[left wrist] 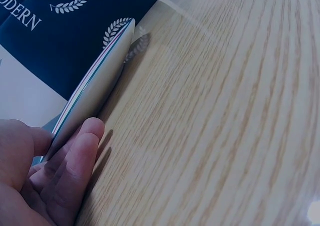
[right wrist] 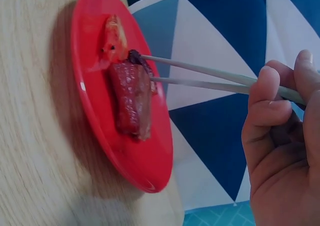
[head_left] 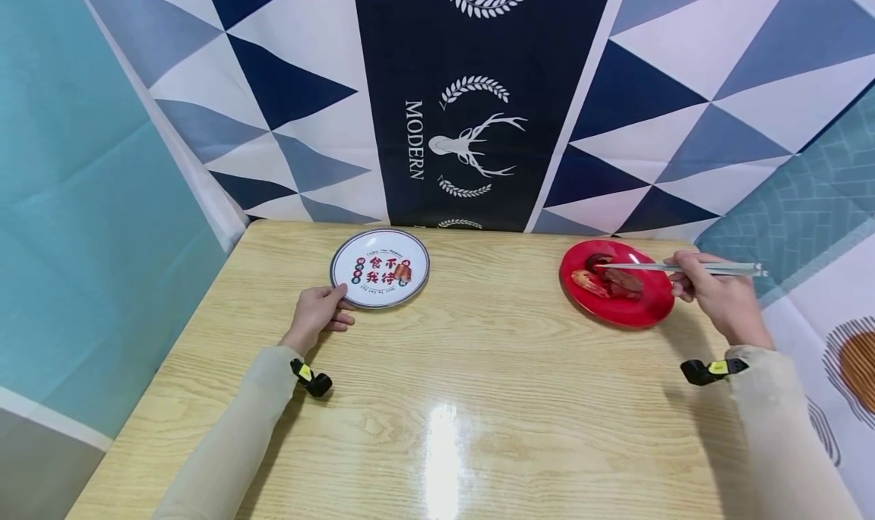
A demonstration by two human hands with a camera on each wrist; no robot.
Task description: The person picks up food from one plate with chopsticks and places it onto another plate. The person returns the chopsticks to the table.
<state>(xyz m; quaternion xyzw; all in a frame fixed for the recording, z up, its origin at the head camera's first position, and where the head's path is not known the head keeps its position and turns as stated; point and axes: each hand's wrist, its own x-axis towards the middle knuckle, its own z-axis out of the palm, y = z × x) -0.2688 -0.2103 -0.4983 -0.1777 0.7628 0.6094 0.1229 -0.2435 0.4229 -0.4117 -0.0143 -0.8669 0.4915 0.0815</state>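
At the left, my left hand (head_left: 317, 315) holds the near-left edge of a round white plate (head_left: 410, 248) with a dark rim and red lettering. The thumb is on top, and the fingers lie under the plate's raised edge (left wrist: 107, 80) in the left wrist view. My right hand (head_left: 718, 296) grips a pair of pale chopsticks (right wrist: 200, 69) over a red plate (head_left: 652, 307). Their tips reach a dark curved food piece (right wrist: 135, 56); whether they pinch it I cannot tell. Beside it lie a glossy brown meat piece (right wrist: 127, 98) and an orange-white shrimp-like piece (right wrist: 115, 35).
Both plates are on a light wood table (head_left: 478, 338), near its back edge. A patterned blue and white cloth (head_left: 301, 87) hangs behind. Dark wrist cameras (head_left: 311, 378) sit on both sleeves.
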